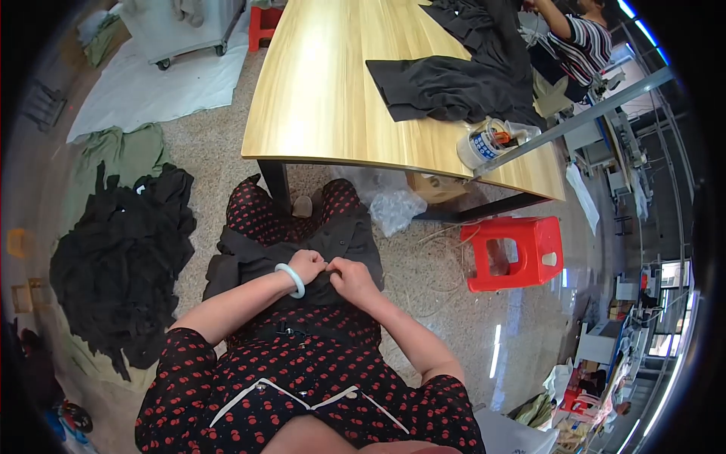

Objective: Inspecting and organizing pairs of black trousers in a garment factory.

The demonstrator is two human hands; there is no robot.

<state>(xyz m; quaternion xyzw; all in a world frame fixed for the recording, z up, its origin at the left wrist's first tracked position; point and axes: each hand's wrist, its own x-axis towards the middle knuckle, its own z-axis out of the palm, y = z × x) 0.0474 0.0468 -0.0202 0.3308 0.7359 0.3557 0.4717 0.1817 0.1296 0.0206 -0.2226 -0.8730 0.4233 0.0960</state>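
Note:
Across my lap lies a dark garment (344, 240), its folds spread over both thighs. My left hand (306, 265), with a pale bangle (295, 281) at the wrist, pinches a bit of its cloth. Close against it, my right hand (351, 278) also has its fingertips pressed together on the same cloth. The two hands almost meet over the middle of the garment. Whatever small part sits between the fingertips is too small to make out.
A wooden table (318, 91) stands ahead, bearing dark garments (454, 87) and a tub (478, 147) of small tools. A red stool (518, 253) stands to the right, a heap of black garments (125, 250) lies left on the floor. Another person (582, 41) works at far right.

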